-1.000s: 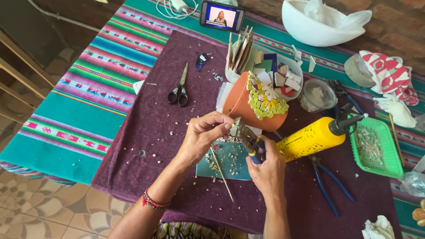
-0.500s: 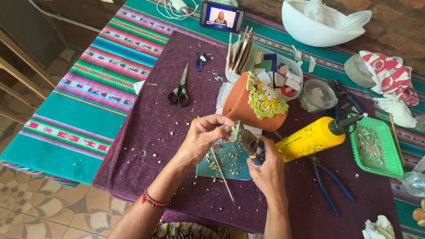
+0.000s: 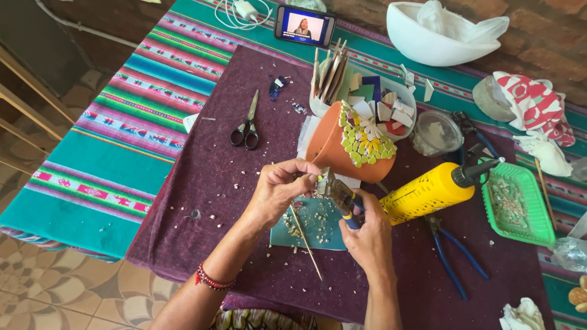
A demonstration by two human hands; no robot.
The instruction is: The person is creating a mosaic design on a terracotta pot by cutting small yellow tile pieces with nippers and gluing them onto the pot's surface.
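My left hand (image 3: 279, 190) pinches a small tile piece (image 3: 319, 178) at its fingertips, with a thin wooden stick (image 3: 304, 241) slanting down below it. In my right hand (image 3: 369, 235) are blue-and-yellow-handled nippers (image 3: 340, 196), their jaws up against the tile piece. Both hands hover over a teal tile (image 3: 318, 225) strewn with chips. Just behind them a terracotta pot (image 3: 337, 146) lies on its side, with a green and yellow mosaic flower (image 3: 364, 142) on it.
A yellow glue bottle (image 3: 430, 192) lies right of my hands, blue pliers (image 3: 449, 256) beneath it. Black scissors (image 3: 246, 128) rest on the purple cloth (image 3: 202, 183). A white bowl of tile pieces (image 3: 373, 101), green tray (image 3: 515, 205), phone (image 3: 303, 25) and large white bowl (image 3: 428, 38) sit behind.
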